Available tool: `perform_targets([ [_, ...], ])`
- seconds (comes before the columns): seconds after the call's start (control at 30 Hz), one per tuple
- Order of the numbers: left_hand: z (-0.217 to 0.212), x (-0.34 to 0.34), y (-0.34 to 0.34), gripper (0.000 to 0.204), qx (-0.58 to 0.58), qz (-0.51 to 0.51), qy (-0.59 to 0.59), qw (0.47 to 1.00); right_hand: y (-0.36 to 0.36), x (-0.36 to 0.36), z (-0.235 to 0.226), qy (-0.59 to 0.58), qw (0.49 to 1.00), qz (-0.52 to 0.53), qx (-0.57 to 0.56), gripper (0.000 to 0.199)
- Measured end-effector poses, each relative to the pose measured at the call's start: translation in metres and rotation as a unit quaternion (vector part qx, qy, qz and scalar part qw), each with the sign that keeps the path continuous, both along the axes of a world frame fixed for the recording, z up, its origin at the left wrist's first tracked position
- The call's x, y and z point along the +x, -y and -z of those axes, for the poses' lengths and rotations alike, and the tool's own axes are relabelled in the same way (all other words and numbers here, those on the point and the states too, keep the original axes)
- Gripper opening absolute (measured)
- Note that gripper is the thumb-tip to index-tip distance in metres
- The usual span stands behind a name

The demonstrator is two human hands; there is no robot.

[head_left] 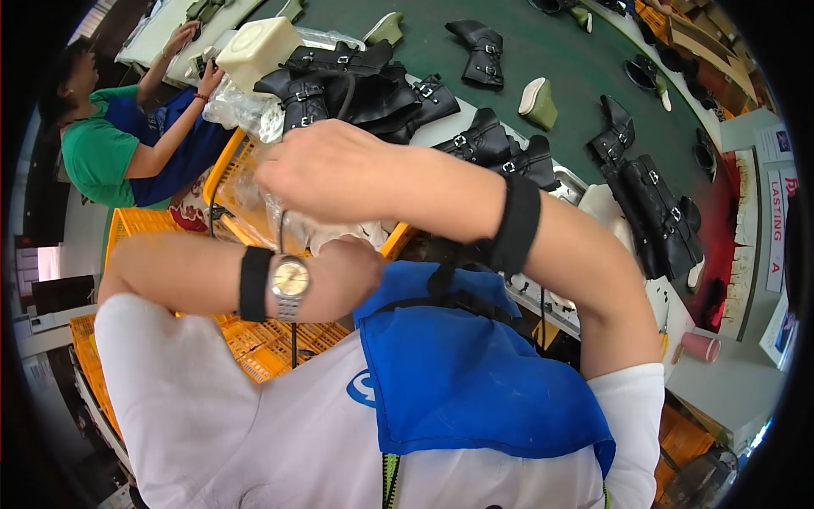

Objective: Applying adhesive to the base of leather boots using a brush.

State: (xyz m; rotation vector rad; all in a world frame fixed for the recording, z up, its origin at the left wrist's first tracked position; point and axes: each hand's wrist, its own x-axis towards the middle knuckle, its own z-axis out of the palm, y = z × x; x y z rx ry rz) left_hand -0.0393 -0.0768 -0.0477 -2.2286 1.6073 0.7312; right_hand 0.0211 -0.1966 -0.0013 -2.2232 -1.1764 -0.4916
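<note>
I have the green counter (551, 51) across the upper frame, with the heap of black boots (398, 110) at upper centre. The orange crate (222, 165), left of centre, contains clear plastic film (298, 236). Step in hand, by my judgement: handling at the crate. Next move: calls for keeping the wrists apart. Right hand (318, 170): curled, below the boots. Left hand (346, 276): curled, lower. Fingertips hidden; I cannot tell whether either grips anything.

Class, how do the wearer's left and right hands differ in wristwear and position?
The left hand has a metal wristwatch; the right hand shows none. The right hand sits higher in the picture; the left hand, lower. Both are bare, each with a black band behind it.
</note>
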Motion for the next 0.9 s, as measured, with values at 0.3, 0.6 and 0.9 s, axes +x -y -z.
perform_targets([
  [0.3, -0.148, 0.023, 0.079, 0.017, -0.022, 0.137, -0.420, 0.897, 0.049, 0.001, 0.005, -0.377, 0.907, -0.165, 0.083, 0.020],
  [0.6, -0.135, 0.082, 0.010, 0.013, -0.134, -0.106, -0.316, 0.933, 0.098, -0.048, 0.057, -0.261, 0.957, -0.122, -0.029, 0.020],
  [0.9, -0.006, -0.008, -0.028, 0.039, -0.364, -0.257, -0.494, 0.746, 0.091, -0.049, -0.007, -0.610, 0.752, -0.195, 0.156, 0.022],
])
